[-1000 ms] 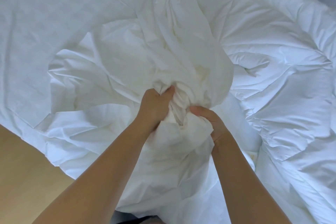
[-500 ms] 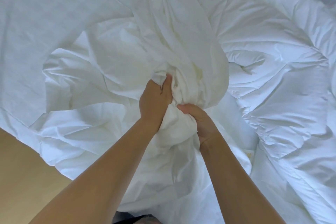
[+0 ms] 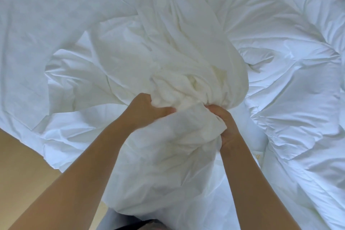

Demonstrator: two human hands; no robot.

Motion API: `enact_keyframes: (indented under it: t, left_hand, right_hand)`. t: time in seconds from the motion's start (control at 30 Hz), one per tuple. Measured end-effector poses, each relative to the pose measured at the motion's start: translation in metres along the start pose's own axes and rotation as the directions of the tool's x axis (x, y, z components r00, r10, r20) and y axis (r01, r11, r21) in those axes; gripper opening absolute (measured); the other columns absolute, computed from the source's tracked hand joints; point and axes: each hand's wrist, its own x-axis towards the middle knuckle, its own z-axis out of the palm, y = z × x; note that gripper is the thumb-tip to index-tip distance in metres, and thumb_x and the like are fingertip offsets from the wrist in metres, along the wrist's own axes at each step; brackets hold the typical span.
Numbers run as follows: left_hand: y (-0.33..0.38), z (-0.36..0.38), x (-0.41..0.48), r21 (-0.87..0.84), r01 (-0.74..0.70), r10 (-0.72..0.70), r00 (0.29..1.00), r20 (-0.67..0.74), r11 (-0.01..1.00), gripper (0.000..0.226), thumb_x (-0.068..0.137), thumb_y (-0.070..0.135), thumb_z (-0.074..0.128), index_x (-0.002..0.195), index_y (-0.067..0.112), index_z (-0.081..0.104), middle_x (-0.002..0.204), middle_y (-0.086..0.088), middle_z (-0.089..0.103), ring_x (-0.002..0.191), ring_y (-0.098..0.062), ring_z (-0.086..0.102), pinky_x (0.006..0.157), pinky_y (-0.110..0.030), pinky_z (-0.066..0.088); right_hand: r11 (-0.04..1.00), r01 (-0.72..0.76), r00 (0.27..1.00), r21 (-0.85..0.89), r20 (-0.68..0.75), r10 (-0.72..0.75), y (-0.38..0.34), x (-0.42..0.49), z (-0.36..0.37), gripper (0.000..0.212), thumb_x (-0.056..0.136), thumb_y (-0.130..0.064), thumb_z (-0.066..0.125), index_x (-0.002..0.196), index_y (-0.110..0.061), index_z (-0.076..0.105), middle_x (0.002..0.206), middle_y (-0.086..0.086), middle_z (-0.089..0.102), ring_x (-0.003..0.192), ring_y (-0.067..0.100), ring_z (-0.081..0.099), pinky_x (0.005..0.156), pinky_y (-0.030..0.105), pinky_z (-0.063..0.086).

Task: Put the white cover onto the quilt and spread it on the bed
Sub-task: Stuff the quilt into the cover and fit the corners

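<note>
Far left: wooden floor (image 3: 22, 164) below the bed edge; flat bed sheet (image 3: 46, 15) above it.

Left hand (image 3: 147, 112): fingers curled, gripping a gathered bunch of the white cover (image 3: 177, 52). The cover lies mid-bed, crumpled, rising from the grip toward the top edge of the view.

Right hand (image 3: 226, 127): fingers curled into folds of the same bunch, just beside the left hand. A rounded, fabric-wrapped bulge sits between the forearms.

Right: quilt (image 3: 289, 80), puffy and stitched in panels, heaped on the bed and touching the cover.

Handling, judged: cover is thin, limp and light; it creases and slides easily, so a full-fisted grip at a corner or seam should hold better than a pinch on loose cloth. Quilt is soft, bulky, somewhat heavier; best taken at a corner, through the cover.

Unclear: white on white, so the cover/quilt boundary inside the bunch cannot be told. Whether a quilt corner is inside the bulge: cannot tell. Fingertips are buried in cloth. Cover opening not visible. Bed and quilt are cut off at the top and right.
</note>
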Motion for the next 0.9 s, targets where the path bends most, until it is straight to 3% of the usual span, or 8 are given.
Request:
enact_keyframes:
  t: [0.07,0.2,0.33,0.43,0.6,0.7,0.8,0.9]
  left_hand:
    - [-0.003,-0.009,0.007,0.154,0.038,-0.026,0.997,-0.077,0.987,0.036,0.079,0.034,0.072,0.064,0.008,0.055,0.059,-0.001,0.049,0.057,-0.019,0.049,0.052,-0.026,0.035]
    - [-0.005,-0.018,0.011,0.518,0.024,0.2,0.906,-0.372,0.855,0.027,0.093,0.03,0.049,0.075,0.01,0.049,0.07,-0.001,0.048,0.078,-0.029,0.054,0.064,-0.031,0.034]
    - [0.002,-0.003,-0.007,0.542,0.064,0.224,0.865,-0.449,0.838,0.045,0.093,0.045,0.049,0.11,0.003,0.048,0.107,-0.013,0.049,0.104,-0.033,0.049,0.078,-0.04,0.039]
    - [0.01,0.015,-0.039,0.436,0.092,0.134,0.878,-0.459,0.895,0.068,0.082,0.062,0.054,0.115,0.003,0.042,0.115,-0.011,0.043,0.111,-0.031,0.043,0.084,-0.041,0.038]
    - [0.017,0.028,-0.056,0.338,0.138,-0.064,0.973,-0.221,0.931,0.079,0.073,0.076,0.048,0.114,0.009,0.047,0.106,-0.002,0.039,0.113,-0.025,0.044,0.093,-0.04,0.041]
    - [0.009,0.035,-0.043,-0.143,-0.032,0.037,0.999,0.031,0.989,0.081,0.059,0.081,0.057,0.093,0.009,0.06,0.097,-0.012,0.058,0.097,-0.023,0.057,0.093,-0.045,0.048]
    - [0.0,0.035,-0.029,-0.442,-0.115,0.003,0.969,-0.246,0.89,0.029,0.079,0.041,0.061,0.067,0.019,0.047,0.071,-0.007,0.053,0.071,-0.021,0.05,0.072,-0.046,0.047]
    - [-0.003,0.026,-0.015,-0.404,-0.207,0.015,0.903,-0.43,0.891,0.045,0.096,0.026,0.053,0.059,0.018,0.029,0.056,0.005,0.03,0.055,-0.01,0.029,0.058,-0.03,0.026]
  right_hand:
    - [0.988,-0.018,0.997,-0.153,-0.082,0.006,-0.002,0.002,-0.008,0.039,0.087,-0.005,0.052,0.054,-0.01,0.073,0.056,0.004,0.067,0.049,0.013,0.066,0.041,0.017,0.048]
    - [0.95,-0.13,0.991,-0.282,-0.073,0.114,-0.002,-0.002,-0.004,0.01,0.057,-0.005,0.068,0.052,-0.011,0.073,0.061,0.007,0.068,0.052,0.017,0.067,0.044,0.02,0.049]
    - [0.931,-0.201,0.98,-0.304,-0.051,0.194,-0.001,0.0,-0.002,0.01,0.053,-0.011,0.068,0.061,-0.011,0.075,0.07,0.009,0.07,0.064,0.022,0.069,0.058,0.027,0.053]
    - [0.954,-0.179,0.984,-0.239,-0.038,0.175,0.003,0.0,0.005,0.007,0.054,-0.003,0.07,0.057,-0.009,0.073,0.063,0.009,0.068,0.056,0.02,0.067,0.049,0.023,0.052]
    - [0.967,-0.136,0.991,-0.215,-0.016,0.135,0.014,0.002,0.012,0.019,0.057,-0.013,0.072,0.074,-0.003,0.069,0.068,0.011,0.067,0.062,0.022,0.066,0.055,0.026,0.054]
    - [0.978,-0.107,0.994,-0.177,0.006,0.11,0.015,0.002,0.015,0.004,0.07,-0.004,0.065,0.074,-0.003,0.067,0.062,0.007,0.067,0.056,0.018,0.066,0.052,0.022,0.054]
    - [0.994,-0.098,0.993,-0.044,0.063,0.1,0.015,0.0,0.008,0.012,0.056,-0.008,0.065,0.062,-0.009,0.075,0.064,0.007,0.069,0.058,0.02,0.067,0.054,0.025,0.055]
    - [0.999,-0.037,0.995,0.026,0.094,0.034,0.013,-0.005,0.007,0.028,0.033,-0.009,0.083,0.06,-0.009,0.075,0.065,0.005,0.07,0.059,0.019,0.069,0.053,0.025,0.055]
